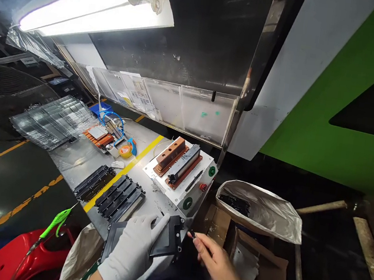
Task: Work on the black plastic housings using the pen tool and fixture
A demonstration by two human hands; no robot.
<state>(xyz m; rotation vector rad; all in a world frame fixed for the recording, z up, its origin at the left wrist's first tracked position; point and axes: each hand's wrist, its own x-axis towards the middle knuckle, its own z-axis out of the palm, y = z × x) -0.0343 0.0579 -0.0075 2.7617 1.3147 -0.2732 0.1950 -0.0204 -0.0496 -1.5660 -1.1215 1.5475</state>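
At the far left a red stool (pixel 13 257) stands on the floor with a green tool (pixel 57 220) lying over it, and a stack of clear trays (pixel 52 121) sits at the left end of the bench (pixel 76 159). Further along the bench, on either side of a yellow line (pixel 123 172), lie rows of black parts (pixel 119 197), with a roll of yellow tape (pixel 125 150) behind them and a fixture (pixel 180 164) with copper blocks and coloured buttons to the right. The step in hand looks like working on one black frame (pixel 168 237) at the near edge of the bench, in front of the fixture. The left hand (pixel 135 248), in a white glove, holds this frame: the fingers (pixel 157 223) lie flat and nearly closed over its top face, pressing it steady, with the thumb hidden below. The bare right hand (pixel 215 260) reaches in from the right, its fingertips (pixel 194 237) pinched narrow on something small and dark just beside the frame's right edge; what it is I cannot tell. The next move probably calls for a fine, steady placement at that edge while the left hand keeps the frame from tilting. Right of the hands, an open foil bag (pixel 263 211) with dark pieces sits over a cardboard box (pixel 259 270).
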